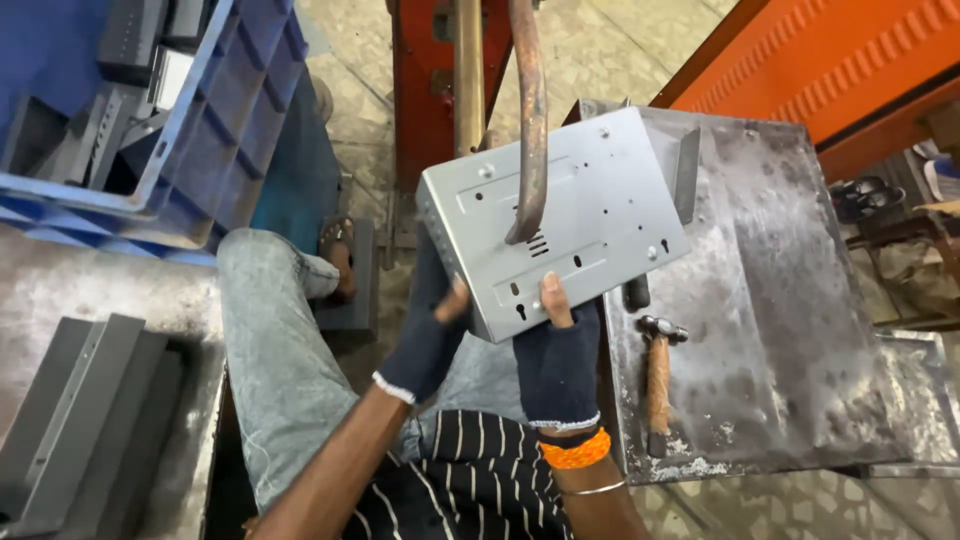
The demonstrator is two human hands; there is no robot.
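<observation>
Bare steel, scuffed and stained, makes up the workbench that fills the right of the view, with an orange machine body rising behind it. At upper left sits a blue plastic crate holding more grey metal parts, and at lower left lie dark grey folded channels on another steel surface. In the middle, held up in the air over the person's lap and against the bench's near-left edge, is the grey sheet-metal box, a shallow folded housing with punched slots and small holes in its broad face. A rusty curved bar hangs down in front of that face. The left hand, in a dark fingerless glove, wraps the box's lower left corner with the thumb pressed on the edge; the right hand, gloved alike, pinches the lower rim with the thumb on top and the fingers hidden beneath. The box looks stiff and moderately light, thin-walled, probably with sharp cut edges, so the folded rims and corners seem the sound places to grip. A wooden-handled hammer lies on the bench just beside the right hand.
</observation>
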